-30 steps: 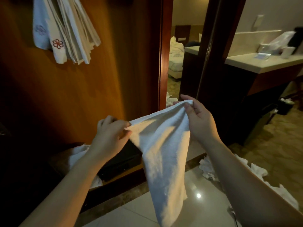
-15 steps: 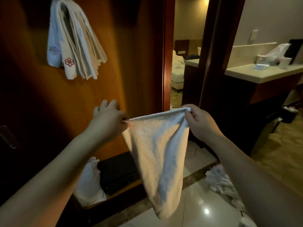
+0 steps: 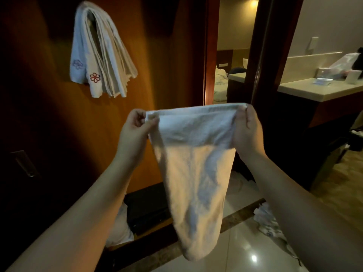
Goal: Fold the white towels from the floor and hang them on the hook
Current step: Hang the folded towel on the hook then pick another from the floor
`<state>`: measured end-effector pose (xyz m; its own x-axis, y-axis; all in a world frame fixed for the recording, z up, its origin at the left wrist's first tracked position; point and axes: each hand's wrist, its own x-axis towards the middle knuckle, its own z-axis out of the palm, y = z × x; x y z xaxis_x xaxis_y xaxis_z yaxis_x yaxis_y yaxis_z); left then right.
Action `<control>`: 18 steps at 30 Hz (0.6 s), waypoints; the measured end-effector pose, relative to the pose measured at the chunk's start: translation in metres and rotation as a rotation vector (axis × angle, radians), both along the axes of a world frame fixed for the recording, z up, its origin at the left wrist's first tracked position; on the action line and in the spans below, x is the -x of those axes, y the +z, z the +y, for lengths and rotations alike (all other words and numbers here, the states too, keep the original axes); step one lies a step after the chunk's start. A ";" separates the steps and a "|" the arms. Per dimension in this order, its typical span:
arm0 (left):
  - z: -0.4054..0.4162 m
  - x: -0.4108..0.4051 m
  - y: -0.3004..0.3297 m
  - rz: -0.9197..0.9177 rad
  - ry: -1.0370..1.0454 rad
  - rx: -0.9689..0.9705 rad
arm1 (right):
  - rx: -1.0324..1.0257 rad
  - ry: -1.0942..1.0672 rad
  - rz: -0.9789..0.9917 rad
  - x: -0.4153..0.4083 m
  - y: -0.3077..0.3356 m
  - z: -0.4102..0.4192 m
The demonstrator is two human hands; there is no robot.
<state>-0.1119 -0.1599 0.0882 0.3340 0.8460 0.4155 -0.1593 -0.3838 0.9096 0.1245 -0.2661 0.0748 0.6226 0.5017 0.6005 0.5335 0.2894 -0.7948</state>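
A warm orange wood wall [image 3: 49, 118] fills the left; a dark-framed doorway [image 3: 231, 55] opens onto a dim room with a bed [image 3: 221, 83]; right, a pale counter [image 3: 314, 91] over dark cabinets; glossy tile floor [image 3: 245, 250] reflects light.

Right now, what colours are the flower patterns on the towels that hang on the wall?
One flower is red, the other blue-purple, on the hanging towels; head view.

The towel [image 3: 194, 173] hung between the left hand [image 3: 135, 130] and the right hand [image 3: 248, 128], before the wooden wall [image 3: 161, 55]. Folded towels [image 3: 100, 52] hung on that wall, up to the left. More towels [image 3: 269, 220] lay on the floor [image 3: 245, 252] at lower right, and the desk [image 3: 314, 91] stood to the right.
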 end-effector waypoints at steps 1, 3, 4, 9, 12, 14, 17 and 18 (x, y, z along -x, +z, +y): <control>-0.006 -0.004 -0.001 -0.007 0.054 -0.032 | -0.001 -0.014 0.004 0.001 0.002 0.002; -0.011 -0.009 -0.007 0.094 0.189 -0.100 | 0.061 -0.032 -0.013 0.002 -0.003 0.007; -0.011 -0.010 -0.009 0.132 0.234 -0.132 | 0.086 -0.037 -0.019 0.003 -0.008 0.009; -0.005 -0.001 -0.006 0.125 0.255 -0.212 | 0.043 -0.010 0.013 0.004 -0.014 0.013; -0.005 -0.001 0.001 0.069 0.219 -0.110 | 0.094 -0.007 0.055 0.003 -0.012 0.018; -0.001 -0.002 0.002 -0.018 0.156 -0.001 | 0.137 0.013 0.077 0.002 -0.012 0.018; 0.008 -0.006 0.000 -0.072 0.102 0.128 | 0.193 0.116 0.179 -0.003 -0.010 0.018; 0.009 -0.008 0.000 -0.072 0.093 0.171 | 0.217 0.223 0.287 -0.006 -0.012 0.017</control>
